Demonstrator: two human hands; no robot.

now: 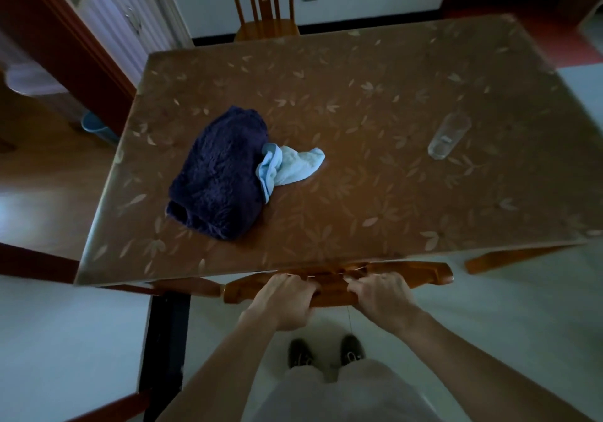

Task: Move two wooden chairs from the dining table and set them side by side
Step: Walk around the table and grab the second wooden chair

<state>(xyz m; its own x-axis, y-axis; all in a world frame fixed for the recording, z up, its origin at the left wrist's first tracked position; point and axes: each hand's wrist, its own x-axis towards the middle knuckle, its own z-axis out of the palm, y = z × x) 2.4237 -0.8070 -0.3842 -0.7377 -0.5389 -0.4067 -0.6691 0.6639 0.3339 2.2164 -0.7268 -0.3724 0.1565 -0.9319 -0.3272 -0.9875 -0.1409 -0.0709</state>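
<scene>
A wooden chair (424, 274) is tucked under the near edge of the dining table (375, 212); only its curved top rail shows. My left hand (284, 301) is shut on the left part of that rail and my right hand (380, 294) is shut on the rail a little to the right. A second wooden chair (264, 26) with a slatted back stands at the table's far side, its seat partly under the table edge.
On the table lie a dark blue fuzzy cloth (218, 173), a light blue cloth (290, 167) against it, and a clear plastic bottle (448, 136) on its side. A dark post (163, 340) stands at the near left. My feet (326, 351) are on pale floor.
</scene>
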